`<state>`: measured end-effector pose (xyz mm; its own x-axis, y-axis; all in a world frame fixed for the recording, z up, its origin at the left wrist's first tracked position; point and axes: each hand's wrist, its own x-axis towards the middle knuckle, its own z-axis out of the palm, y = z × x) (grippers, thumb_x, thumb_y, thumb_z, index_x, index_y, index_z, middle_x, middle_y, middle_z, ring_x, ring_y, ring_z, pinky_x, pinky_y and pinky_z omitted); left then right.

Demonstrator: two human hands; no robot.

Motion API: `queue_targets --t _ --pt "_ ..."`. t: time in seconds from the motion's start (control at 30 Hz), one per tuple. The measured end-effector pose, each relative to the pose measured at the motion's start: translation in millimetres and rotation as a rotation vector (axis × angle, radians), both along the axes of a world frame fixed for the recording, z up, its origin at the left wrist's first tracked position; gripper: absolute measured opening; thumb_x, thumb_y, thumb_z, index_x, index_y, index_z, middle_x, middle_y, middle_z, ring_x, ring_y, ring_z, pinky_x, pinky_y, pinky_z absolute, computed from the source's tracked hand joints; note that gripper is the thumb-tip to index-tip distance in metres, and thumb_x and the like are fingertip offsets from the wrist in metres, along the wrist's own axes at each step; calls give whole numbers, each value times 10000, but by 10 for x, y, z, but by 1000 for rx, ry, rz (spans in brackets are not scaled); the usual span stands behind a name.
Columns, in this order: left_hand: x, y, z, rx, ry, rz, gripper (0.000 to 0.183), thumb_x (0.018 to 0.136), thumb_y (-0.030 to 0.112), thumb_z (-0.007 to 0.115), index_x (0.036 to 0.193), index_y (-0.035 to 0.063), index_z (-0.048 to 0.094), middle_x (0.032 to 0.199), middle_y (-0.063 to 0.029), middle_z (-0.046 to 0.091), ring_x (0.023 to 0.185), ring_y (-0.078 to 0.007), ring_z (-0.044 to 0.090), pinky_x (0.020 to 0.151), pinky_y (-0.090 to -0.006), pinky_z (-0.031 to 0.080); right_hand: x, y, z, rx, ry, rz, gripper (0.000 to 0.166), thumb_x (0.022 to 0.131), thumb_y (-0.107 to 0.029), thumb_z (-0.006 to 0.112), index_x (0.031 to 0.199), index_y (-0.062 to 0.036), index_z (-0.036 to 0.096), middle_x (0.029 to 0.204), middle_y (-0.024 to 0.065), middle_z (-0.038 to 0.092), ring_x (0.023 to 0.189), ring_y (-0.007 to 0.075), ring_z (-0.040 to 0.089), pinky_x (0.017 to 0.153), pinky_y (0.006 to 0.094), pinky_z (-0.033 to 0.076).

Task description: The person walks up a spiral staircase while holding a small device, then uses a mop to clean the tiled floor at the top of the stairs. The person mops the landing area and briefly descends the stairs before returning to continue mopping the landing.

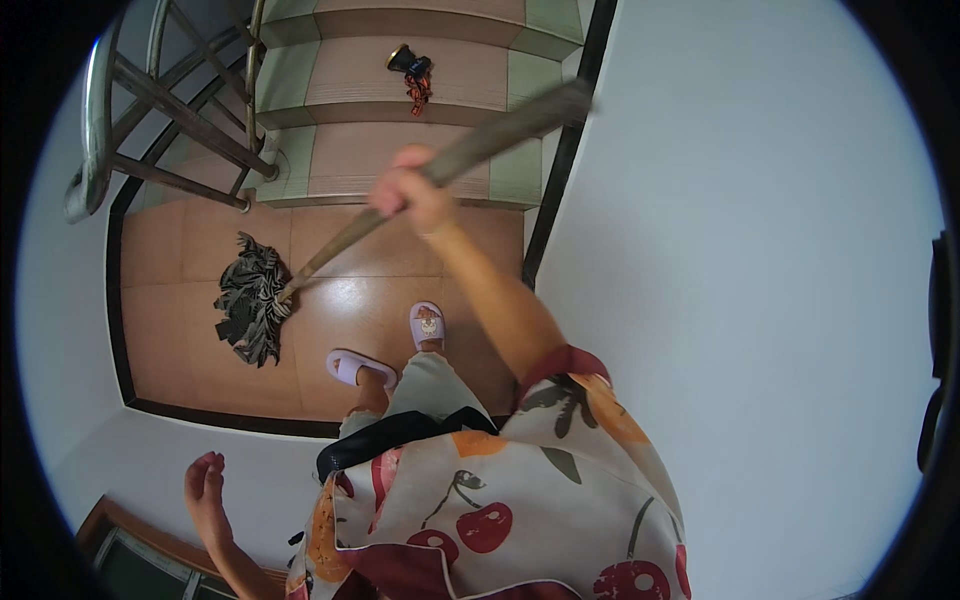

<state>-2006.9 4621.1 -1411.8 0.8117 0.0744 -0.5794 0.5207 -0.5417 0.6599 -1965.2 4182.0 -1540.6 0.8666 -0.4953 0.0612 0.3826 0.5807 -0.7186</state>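
Note:
My right hand [412, 191] is wrapped around the wooden handle [510, 135] of a mop. The handle slants from the upper right, near the wall, down to the lower left. Its upper end is blurred. At the lower end, the mop head [255, 300] of dark striped cloth strips lies spread on the tiled landing [360, 255], left of my feet. My left hand [206, 487] is raised at the lower left, away from the mop, with loosely bent fingers and nothing seen in it.
Tiled stairs [409, 154] rise ahead of the landing. A headlamp [412, 71] with an orange and black strap lies on a step. A metal railing [180, 112] stands at the left. White wall [735, 262] borders the right side. My feet wear lilac slippers [427, 326].

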Motion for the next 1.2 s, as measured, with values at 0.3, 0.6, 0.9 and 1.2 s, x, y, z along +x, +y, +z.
queue_targets --t 0.3,0.6,0.9,1.2 --pt "485 -1061 105 -148 -81 -315 173 815 94 520 969 17 538 961 -68 575 948 -144 516 875 -267 352 -1240 -1405 1309 -337 -35 -107 153 737 -80 361 585 -73 350 438 48 348 362 157 311 409 347 343" --pt "976 -1508 -63 -257 -34 -539 153 819 49 495 963 16 537 939 -40 568 929 -122 503 854 -243 355 -2215 -1229 2526 -772 124 -255 116 708 -43 333 595 -70 325 434 45 380 355 129 316 420 306 348" --pt "1946 -842 -598 -328 17 -689 151 813 36 493 956 21 538 914 -24 559 889 -104 493 814 -224 362 -1958 385 1999 -871 312 -605 151 755 -27 511 650 -41 404 525 49 409 423 145 366 441 304 338" --pt "2568 -697 -485 -329 59 -794 127 805 40 497 922 30 544 865 -6 547 846 -98 481 788 -209 352 -2014 1701 1508 -994 552 -774 174 750 -94 521 620 -74 408 565 40 452 552 168 449 627 336 407"
